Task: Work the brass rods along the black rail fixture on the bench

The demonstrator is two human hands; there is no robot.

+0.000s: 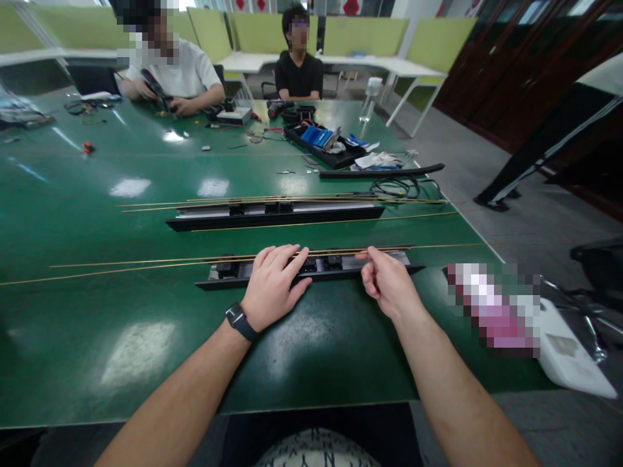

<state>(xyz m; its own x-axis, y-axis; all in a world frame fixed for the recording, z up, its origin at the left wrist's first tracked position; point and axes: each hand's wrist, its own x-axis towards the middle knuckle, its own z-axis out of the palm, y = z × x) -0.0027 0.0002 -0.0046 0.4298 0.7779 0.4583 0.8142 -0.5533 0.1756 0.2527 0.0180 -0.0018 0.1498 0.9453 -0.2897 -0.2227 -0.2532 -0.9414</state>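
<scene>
A long black channel (pixel 253 281) with dark blocks inside lies across the table in front of me. Thin brass-coloured rods (pixel 146 263) run lengthwise along its top and reach well past its left end. My left hand (pixel 275 282), wearing a watch, rests over the middle of the channel with its fingers spread across the rods. Farther right, my right hand (pixel 387 279) has its index finger stretched along the rods and the other fingers curled; nothing shows in its grasp. The fingertips of my left hand partly cover the blocks and rods.
Beyond lies a second black channel (pixel 272 219) with similar rods. A black strip (pixel 379 172), coiled cable (pixel 399 188) and black tray (pixel 335 155) are farther back. Two people sit across the green table (pixel 195 363). A white object (pixel 567 344) is at the right edge.
</scene>
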